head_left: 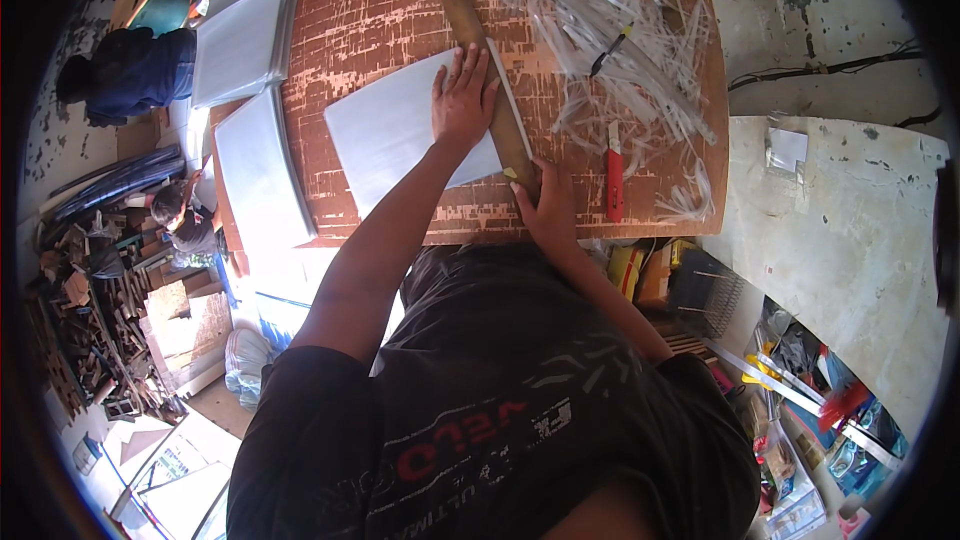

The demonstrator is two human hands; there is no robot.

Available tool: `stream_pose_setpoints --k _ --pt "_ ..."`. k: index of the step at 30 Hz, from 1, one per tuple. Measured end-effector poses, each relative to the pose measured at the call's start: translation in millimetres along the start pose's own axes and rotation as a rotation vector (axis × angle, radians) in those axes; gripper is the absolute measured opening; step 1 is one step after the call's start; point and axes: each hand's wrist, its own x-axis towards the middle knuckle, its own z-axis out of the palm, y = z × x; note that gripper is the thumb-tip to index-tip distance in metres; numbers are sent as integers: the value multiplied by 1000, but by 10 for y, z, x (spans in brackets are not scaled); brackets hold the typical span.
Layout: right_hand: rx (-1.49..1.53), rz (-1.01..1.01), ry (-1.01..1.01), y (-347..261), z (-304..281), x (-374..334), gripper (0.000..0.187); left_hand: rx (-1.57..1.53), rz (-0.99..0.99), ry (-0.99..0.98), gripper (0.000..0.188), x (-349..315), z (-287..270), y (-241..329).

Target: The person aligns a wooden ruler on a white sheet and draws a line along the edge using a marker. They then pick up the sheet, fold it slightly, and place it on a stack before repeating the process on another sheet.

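Worn reddish-brown table (400, 0) with flaking paint across upper centre. Grey stained concrete floor (850, 230) at right, dark cable (830, 68) trailing over it. Heap of wood scraps (90, 320) at left. Crate of tools and clutter (800, 410) at lower right. Bright daylight over everything.

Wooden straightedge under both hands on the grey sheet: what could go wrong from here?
1. The left hand presses the wooden straightedge near its middle only; its far end could pivot on the smooth grey sheet.
2. The right hand grips something small at the near end of the straightedge, probably a blade; a slip could run it toward the left hand's fingers.
3. Clear offcut strips and a red utility knife lie close by and might snag a hand.
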Motion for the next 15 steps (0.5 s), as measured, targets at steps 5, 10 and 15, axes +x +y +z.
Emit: stream_pose_setpoints --k 5,10,15 --pt "9 -16 -4 -36 -31 16 50 18 3 4 56 -2 5 -7" --pt "5 -1 -11 -39 -35 18 51 29 2 -8 56 4 -8 21" --pt "17 30 -63 -67 -57 29 52 36 0 16 56 -7 3 13"
